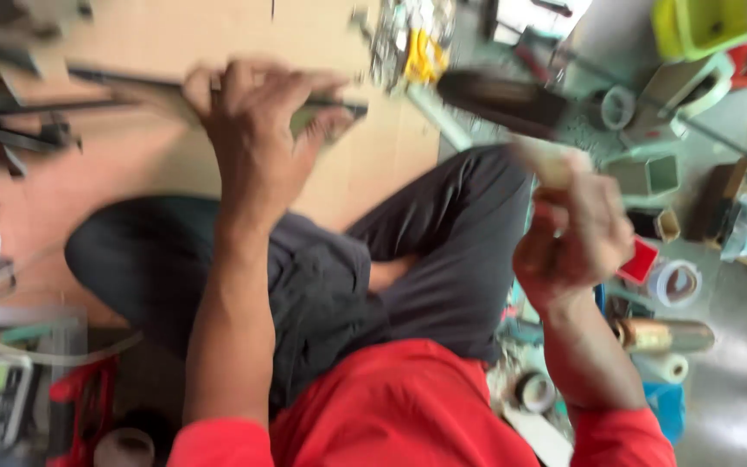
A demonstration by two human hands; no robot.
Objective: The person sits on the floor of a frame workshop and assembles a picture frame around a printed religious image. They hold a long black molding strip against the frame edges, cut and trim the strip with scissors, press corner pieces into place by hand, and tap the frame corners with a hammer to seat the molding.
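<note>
Red sleeves frame the bottom of the view, and dark trousers on crossed legs fill the middle, the person sitting on the floor. Nearer of the two, the right hand [574, 232] is raised beside the knee, its fingers [603, 227] curled tight around the pale handle of a hammer [501, 102], whose dark head points up and toward the left, blurred by motion. Farther out, the left hand [257, 130] reaches forward over a sheet of cardboard [175, 35] and closes its fingers [239, 86] over a long dark metal strip [127, 79]. The strip lies crosswise, its long axis running left to right, with one end sticking out past the fingertips toward the hammer head; the two are near but apart. How the strip sits under the palm is hidden by the hand. Everything is smeared, so the small clutter beyond is hard to read: rolls of tape [674, 282], a square green tube piece [648, 175], a yellow-green bin [702, 26] at the far right, dark rods [10, 130] at the left edge.
</note>
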